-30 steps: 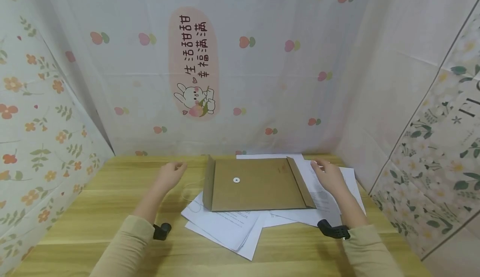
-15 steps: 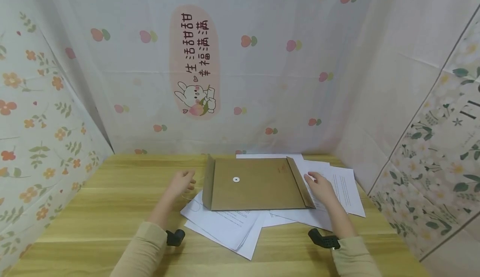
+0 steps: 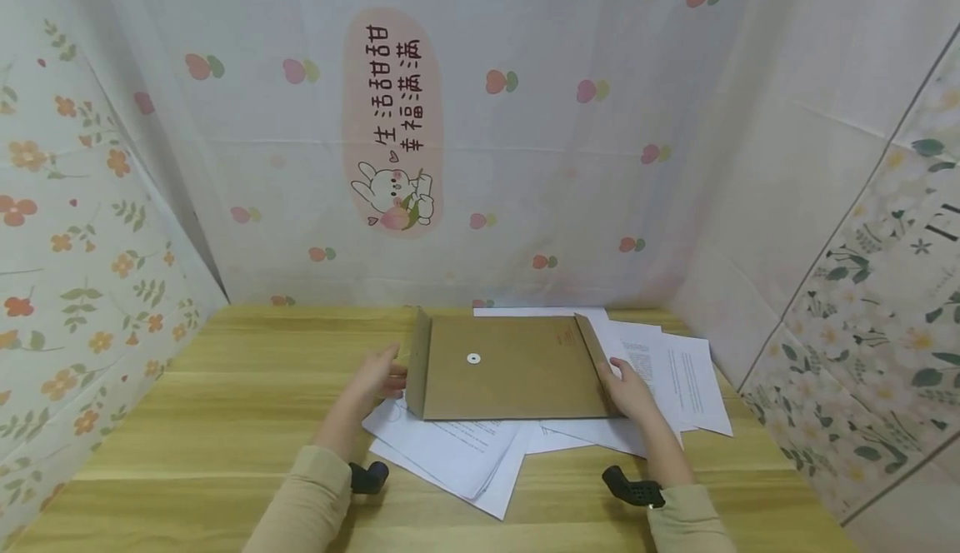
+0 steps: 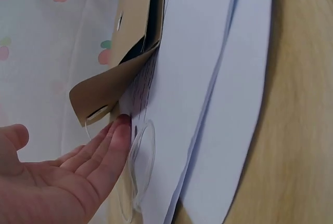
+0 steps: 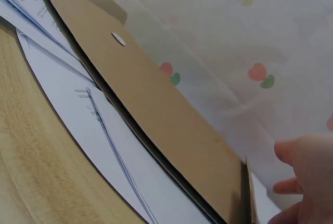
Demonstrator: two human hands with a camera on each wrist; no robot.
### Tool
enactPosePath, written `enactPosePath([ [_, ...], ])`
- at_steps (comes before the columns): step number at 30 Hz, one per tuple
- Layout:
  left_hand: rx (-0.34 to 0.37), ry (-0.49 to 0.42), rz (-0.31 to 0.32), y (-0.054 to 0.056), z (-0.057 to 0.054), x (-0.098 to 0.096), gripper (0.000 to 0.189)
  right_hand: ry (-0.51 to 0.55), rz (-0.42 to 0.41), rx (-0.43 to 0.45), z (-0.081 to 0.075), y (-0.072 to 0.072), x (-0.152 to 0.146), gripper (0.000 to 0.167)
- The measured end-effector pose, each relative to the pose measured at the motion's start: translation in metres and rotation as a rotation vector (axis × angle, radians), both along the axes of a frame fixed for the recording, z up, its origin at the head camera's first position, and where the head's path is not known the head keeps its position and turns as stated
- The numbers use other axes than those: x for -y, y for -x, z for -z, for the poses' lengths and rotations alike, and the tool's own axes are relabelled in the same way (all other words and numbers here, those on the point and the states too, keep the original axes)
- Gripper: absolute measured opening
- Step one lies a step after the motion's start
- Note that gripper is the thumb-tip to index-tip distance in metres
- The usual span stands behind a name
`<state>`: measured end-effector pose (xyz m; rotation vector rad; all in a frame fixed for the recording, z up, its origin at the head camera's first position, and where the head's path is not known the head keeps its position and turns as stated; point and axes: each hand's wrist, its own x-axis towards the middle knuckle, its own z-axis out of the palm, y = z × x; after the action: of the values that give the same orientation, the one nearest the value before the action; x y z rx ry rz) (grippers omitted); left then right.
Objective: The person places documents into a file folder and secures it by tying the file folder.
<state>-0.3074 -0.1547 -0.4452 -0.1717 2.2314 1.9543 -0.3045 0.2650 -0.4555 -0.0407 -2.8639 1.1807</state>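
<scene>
A brown kraft document envelope (image 3: pixel 517 374) with a white button (image 3: pixel 473 359) lies on loose papers, a raised flap at its left and another at its right. My left hand (image 3: pixel 372 380) is just outside the left flap (image 4: pixel 101 91), palm up with its fingers extended; fingertips are right under the flap's edge. A thin pale string (image 4: pixel 148 164) loops beside those fingers over the paper. My right hand (image 3: pixel 632 391) is at the right flap (image 3: pixel 595 351), thumb and fingers loosely bent. In the right wrist view its fingers (image 5: pixel 287 185) show beside that flap with nothing between them.
Printed sheets (image 3: pixel 457 457) spread out from under the envelope toward the front, and more printed sheets (image 3: pixel 693 382) fan out at the right. The wooden table (image 3: pixel 247 420) meets a patterned curtain (image 3: pixel 555 145) behind, with printed cloth (image 3: pixel 82 228) at the left side.
Both hands have moved inward: the left hand rightward and down to the left flap, the right hand leftward and down to the right flap. The envelope and papers stay where they were.
</scene>
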Motion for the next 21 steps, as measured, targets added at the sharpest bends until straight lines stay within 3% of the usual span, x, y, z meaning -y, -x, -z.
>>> enactPosePath([
  [9, 0.048, -0.182, 0.012, 0.003, 0.002, -0.008, 0.062, 0.003, -0.011, 0.020, 0.003, 0.004, 0.006, 0.060],
  [13, 0.034, -0.192, 0.039, 0.002, 0.002, -0.013, 0.064, 0.021, -0.010, 0.022, 0.003, 0.004, 0.008, 0.061],
  [21, 0.043, -0.173, 0.027, 0.000, 0.004, -0.018, 0.069, 0.089, 0.023, 0.037, 0.002, 0.008, 0.006, 0.062],
])
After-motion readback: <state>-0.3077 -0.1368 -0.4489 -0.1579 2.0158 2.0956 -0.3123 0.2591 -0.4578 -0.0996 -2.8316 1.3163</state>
